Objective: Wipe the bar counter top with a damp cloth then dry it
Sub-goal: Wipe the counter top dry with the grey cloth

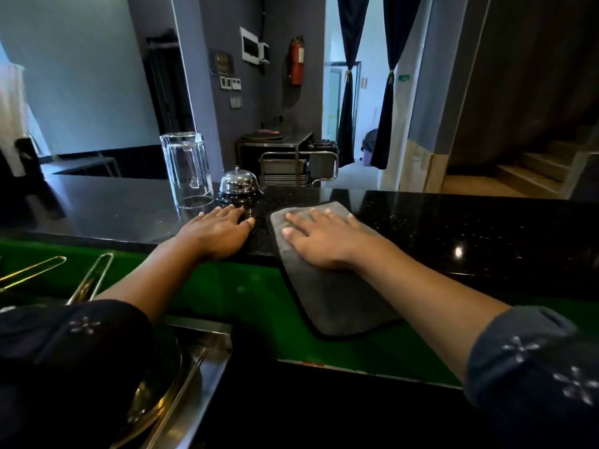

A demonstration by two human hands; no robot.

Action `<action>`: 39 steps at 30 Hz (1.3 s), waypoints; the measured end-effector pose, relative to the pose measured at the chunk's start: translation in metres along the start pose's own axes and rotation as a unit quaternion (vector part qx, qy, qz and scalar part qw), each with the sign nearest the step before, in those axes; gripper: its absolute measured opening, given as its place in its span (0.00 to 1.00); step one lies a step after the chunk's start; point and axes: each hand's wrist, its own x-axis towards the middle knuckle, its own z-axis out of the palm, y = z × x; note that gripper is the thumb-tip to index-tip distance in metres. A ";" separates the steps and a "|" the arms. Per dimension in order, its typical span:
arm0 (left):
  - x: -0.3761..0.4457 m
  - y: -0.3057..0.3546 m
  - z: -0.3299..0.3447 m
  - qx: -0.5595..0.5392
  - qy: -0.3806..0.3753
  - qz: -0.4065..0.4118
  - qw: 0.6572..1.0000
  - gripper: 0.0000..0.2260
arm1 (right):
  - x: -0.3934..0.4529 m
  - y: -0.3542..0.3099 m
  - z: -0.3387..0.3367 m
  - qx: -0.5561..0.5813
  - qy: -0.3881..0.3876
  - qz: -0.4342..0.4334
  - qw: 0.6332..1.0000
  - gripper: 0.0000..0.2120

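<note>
While both arms reach forward over the polished black speckled stone bar counter top, the right hand lies flat on a grey rectangular microfibre cloth with dark edging, fingers straight and spread, palm down, pressing rather than gripping; nothing is curled round the fabric; the cloth's far end sits on the counter under that hand and its near end hangs off the counter's front edge, draping down over the green lower ledge towards the person; the left hand is also open and flat, palm down on the bare counter just left of the cloth, holding nothing, apart from the cloth by a narrow strip of stone; just beyond the left fingertips sits a shiny chrome dome-shaped call bell on a black base, very close, can't tell if they actually touch it; left of the bell, beyond the left hand, stands a clear glass tumbler turned upside down on the counter; both forearms are bare with dark sleeves with small white flower stitching pushed up near the elbows; below the left arm there's some brass-coloured metal tongs.
</note>
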 end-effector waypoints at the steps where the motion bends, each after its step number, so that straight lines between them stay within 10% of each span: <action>1: 0.001 0.000 0.000 0.000 0.001 -0.002 1.000 0.28 | 0.006 -0.007 0.001 0.001 -0.001 0.005 1.000 0.28; 9: -0.003 -0.003 -0.002 -0.006 -0.011 0.010 1.000 0.26 | 0.065 -0.004 -0.003 0.005 0.002 0.011 1.000 0.30; 19: -0.002 -0.003 0.005 -0.012 0.029 0.003 1.000 0.25 | 0.066 0.162 -0.031 -0.029 0.031 0.252 0.967 0.32; 28: -0.002 -0.002 0.000 -0.011 0.001 0.004 1.000 0.25 | 0.066 -0.034 0.003 -0.005 0.005 -0.001 1.000 0.31; 33: -0.002 -0.009 0.001 -0.016 -0.009 0.013 1.000 0.24 | 0.040 0.007 -0.004 0.016 -0.011 -0.028 0.999 0.30; 39: 0.000 -0.005 0.003 -0.010 0.002 0.009 1.000 0.25 | 0.043 0.105 -0.021 -0.008 0.014 0.139 0.990 0.31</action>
